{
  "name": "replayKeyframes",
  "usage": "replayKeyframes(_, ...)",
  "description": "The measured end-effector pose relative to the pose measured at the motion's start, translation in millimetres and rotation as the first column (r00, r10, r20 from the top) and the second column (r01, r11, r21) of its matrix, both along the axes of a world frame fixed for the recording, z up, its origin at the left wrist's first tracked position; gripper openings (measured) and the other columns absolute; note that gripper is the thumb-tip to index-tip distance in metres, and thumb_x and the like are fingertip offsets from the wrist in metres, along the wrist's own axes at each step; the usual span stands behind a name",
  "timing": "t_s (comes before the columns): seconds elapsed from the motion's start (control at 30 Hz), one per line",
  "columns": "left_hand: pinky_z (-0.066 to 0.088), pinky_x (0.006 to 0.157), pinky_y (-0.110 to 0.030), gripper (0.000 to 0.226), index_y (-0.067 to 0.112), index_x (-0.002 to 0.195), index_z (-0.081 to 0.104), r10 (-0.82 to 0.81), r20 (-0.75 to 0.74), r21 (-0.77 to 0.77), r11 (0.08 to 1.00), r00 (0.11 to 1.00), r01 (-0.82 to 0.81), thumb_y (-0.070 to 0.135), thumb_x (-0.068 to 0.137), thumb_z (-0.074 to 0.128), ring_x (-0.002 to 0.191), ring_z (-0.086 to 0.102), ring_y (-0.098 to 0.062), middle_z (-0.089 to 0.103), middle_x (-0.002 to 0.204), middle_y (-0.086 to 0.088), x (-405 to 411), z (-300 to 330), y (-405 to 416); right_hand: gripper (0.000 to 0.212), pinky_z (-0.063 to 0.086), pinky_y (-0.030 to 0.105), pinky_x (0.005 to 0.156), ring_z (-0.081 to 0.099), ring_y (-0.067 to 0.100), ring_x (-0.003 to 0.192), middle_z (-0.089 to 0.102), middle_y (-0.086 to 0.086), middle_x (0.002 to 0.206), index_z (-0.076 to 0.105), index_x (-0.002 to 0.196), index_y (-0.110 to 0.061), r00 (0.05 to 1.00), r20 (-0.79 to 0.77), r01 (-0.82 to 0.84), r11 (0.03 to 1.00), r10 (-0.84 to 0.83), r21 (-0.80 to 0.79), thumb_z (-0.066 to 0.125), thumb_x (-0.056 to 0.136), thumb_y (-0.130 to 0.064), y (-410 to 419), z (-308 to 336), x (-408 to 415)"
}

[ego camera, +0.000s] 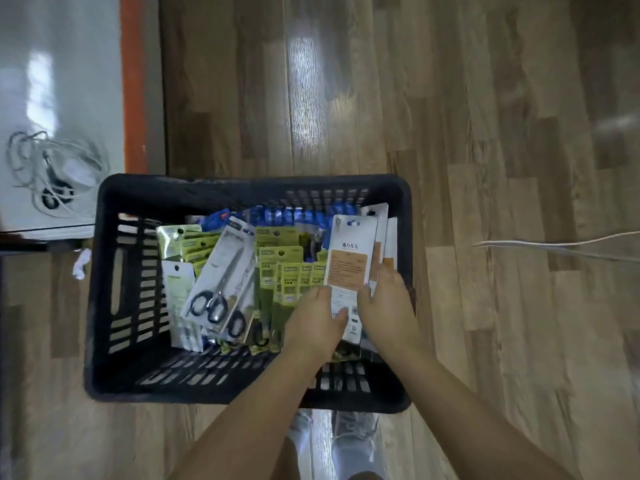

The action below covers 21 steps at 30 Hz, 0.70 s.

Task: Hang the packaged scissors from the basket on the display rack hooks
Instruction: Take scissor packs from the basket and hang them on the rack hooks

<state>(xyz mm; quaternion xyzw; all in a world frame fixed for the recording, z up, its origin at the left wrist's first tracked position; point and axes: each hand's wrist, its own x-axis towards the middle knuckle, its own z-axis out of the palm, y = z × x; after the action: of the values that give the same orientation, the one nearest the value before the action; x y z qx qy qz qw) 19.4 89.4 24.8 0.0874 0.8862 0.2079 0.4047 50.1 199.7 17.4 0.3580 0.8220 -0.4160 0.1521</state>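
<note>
Basket: a black slatted plastic basket (104, 271) is sitting on a wood-plank floor (485, 133), seen from straight above, and both forearms are reaching down into its right half.

Held pack: a white card pack with an orange-tan panel and dark print (349, 261) is standing nearly upright near the right wall of the basket, its back turned to the camera. More white cards are leaning just behind it on the right side.

Left hand: the left hand (315, 320) is gripping the pack's lower left edge, thumb lying across the card face, fingers curled behind.

Right hand: the right hand (388, 306) is gripping the lower right edge of the same pack, fingers wrapping around the side of it.

Packaged scissors: one pack with black-handled scissors (221, 271) is lying tilted over the pile in the middle-left of the basket, handles pointing toward the near side. A second pair of black handles is showing just beside it, partly covered.

Other stock: rows of green-labelled packs (287, 278) are standing in the centre, and blue packaging (291, 216) is lying along the far wall.

Surroundings: a white surface with an orange edge (62, 81) is sitting at upper left, with a tangle of thin cable (52, 171) lying on it. Thin wire prongs (554, 245) are entering from the right edge, well apart from the basket. Light shoes (349, 441) are showing below the basket's near rim.
</note>
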Motion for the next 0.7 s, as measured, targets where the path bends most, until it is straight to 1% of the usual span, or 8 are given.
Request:
replayKeyframes(0.13,0.043,0.097,-0.036,0.055,0.015,0.141,0.036,-0.039,0.006,0.01,0.999,0.999,0.039,0.028,0.091,0.054,0.126,0.039,-0.019,0.039,0.141,-0.003,-8,-33,14,0.037,0.051,0.036,0.084,0.051,0.019,0.104,0.051,0.01,0.119,0.045,0.13,-0.007,0.998,0.03,0.047,0.996,-0.049,0.073,0.039,0.093,-0.007,-4,-25,-9)
replayKeyframes(0.23,0.027,0.111,-0.035,0.069,0.013,0.149,0.016,-0.072,0.065,-0.023,0.997,0.995,0.074,0.032,0.093,0.051,0.143,0.014,-0.019,0.01,0.157,-0.004,-7,-51,20,0.034,0.05,0.035,0.08,0.054,0.024,0.102,0.05,0.015,0.121,0.044,0.128,-0.001,0.992,0.047,0.11,0.987,-0.116,0.113,0.039,0.095,-0.011,-3,-34,-16)
replayKeyframes(0.3,0.019,0.114,-0.034,0.073,0.013,0.15,0.007,-0.061,0.092,-0.02,0.998,0.994,0.063,0.035,0.094,0.048,0.145,0.005,-0.018,0.001,0.159,-0.003,-5,-60,20,0.033,0.049,0.032,0.076,0.055,0.024,0.1,0.05,0.014,0.119,0.044,0.126,0.001,0.991,0.067,0.106,0.986,-0.116,0.13,0.039,0.096,-0.013,0,-37,-20)
replayKeyframes(0.5,0.007,0.116,-0.032,0.086,0.013,0.151,-0.002,0.0,0.129,0.059,0.998,0.992,-0.007,0.038,0.09,0.054,0.144,-0.006,-0.017,-0.009,0.158,-0.001,1,-71,14,0.026,0.043,0.027,0.068,0.055,0.023,0.096,0.049,0.012,0.118,0.049,0.117,-0.002,0.993,0.06,0.089,0.982,-0.101,0.168,0.039,0.097,-0.013,-1,-36,-22)
replayKeyframes(0.57,0.009,0.116,-0.032,0.089,0.014,0.151,0.002,0.021,0.151,0.102,0.994,0.988,-0.037,0.036,0.087,0.059,0.145,-0.004,-0.017,-0.003,0.159,0.0,-1,-73,15,0.026,0.044,0.029,0.069,0.055,0.023,0.096,0.049,0.012,0.117,0.05,0.118,-0.003,0.992,0.061,0.1,0.984,-0.111,0.15,0.039,0.097,-0.014,1,-33,-25)
replayKeyframes(0.6,0.012,0.117,-0.033,0.088,0.017,0.151,0.009,0.042,0.155,0.154,0.986,0.987,-0.066,0.036,0.083,0.062,0.144,0.004,-0.018,0.007,0.158,0.0,-2,-73,15,0.027,0.046,0.032,0.072,0.056,0.024,0.096,0.049,0.012,0.117,0.05,0.119,-0.004,0.992,0.06,0.104,0.985,-0.113,0.135,0.039,0.098,-0.015,2,-32,-27)
replayKeyframes(0.63,0.021,0.117,-0.036,0.084,0.021,0.149,0.019,0.086,0.166,0.216,0.969,0.982,-0.121,0.035,0.08,0.064,0.141,0.019,-0.017,0.023,0.154,0.001,-2,-71,15,0.028,0.048,0.034,0.076,0.055,0.024,0.098,0.048,0.011,0.117,0.05,0.121,-0.005,0.992,0.054,0.106,0.988,-0.113,0.114,0.039,0.098,-0.017,2,-32,-28)
replayKeyframes(0.7,0.046,0.099,-0.036,0.066,0.026,0.139,0.037,0.229,0.204,0.268,0.922,0.952,-0.279,0.024,0.08,0.065,0.115,0.05,-0.011,0.05,0.13,0.005,-4,-65,9,0.031,0.047,0.034,0.081,0.054,0.024,0.101,0.047,0.011,0.12,0.048,0.125,-0.007,0.994,0.042,0.102,0.992,-0.105,0.07,0.038,0.099,-0.021,3,-32,-29)
